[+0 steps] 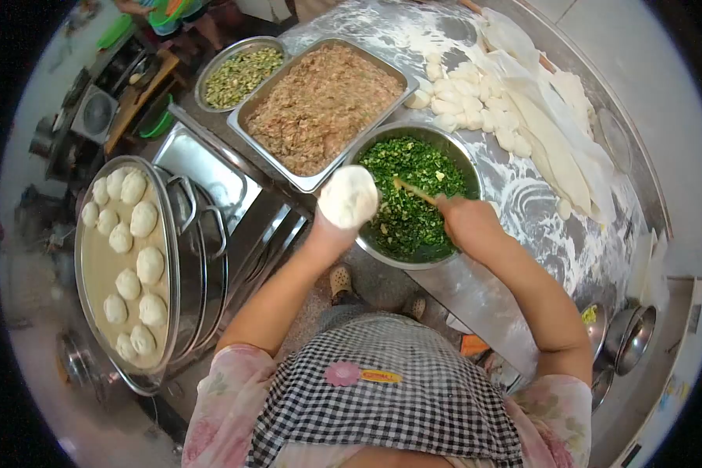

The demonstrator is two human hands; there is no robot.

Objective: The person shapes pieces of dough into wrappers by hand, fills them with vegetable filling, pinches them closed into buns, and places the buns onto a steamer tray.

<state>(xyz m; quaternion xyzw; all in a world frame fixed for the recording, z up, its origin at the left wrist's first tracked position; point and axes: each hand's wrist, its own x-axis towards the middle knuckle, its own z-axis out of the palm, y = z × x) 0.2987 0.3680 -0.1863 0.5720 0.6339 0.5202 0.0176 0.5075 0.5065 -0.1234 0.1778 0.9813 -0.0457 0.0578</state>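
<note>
A flat round dough wrapper (348, 196) rests on my left hand (333, 237), which is cupped beneath it and mostly hidden. My right hand (470, 226) is closed around a thin wooden stick (415, 190), perhaps a spatula, whose tip reaches over chopped green filling (410, 168). That filling lies in a round metal bowl (476, 170) just right of the wrapper. Behind my left hand stands a rectangular metal tray (310, 186) of minced meat filling (324, 101).
At left, a stacked steamer (166, 312) carries several buns (150, 266). A bowl of diced filling (244, 78) stands beyond the meat tray. Dough pieces (468, 93) and a long dough strip (558, 156) lie on the floured table (534, 195). Another person (203, 23) is at the far upper left.
</note>
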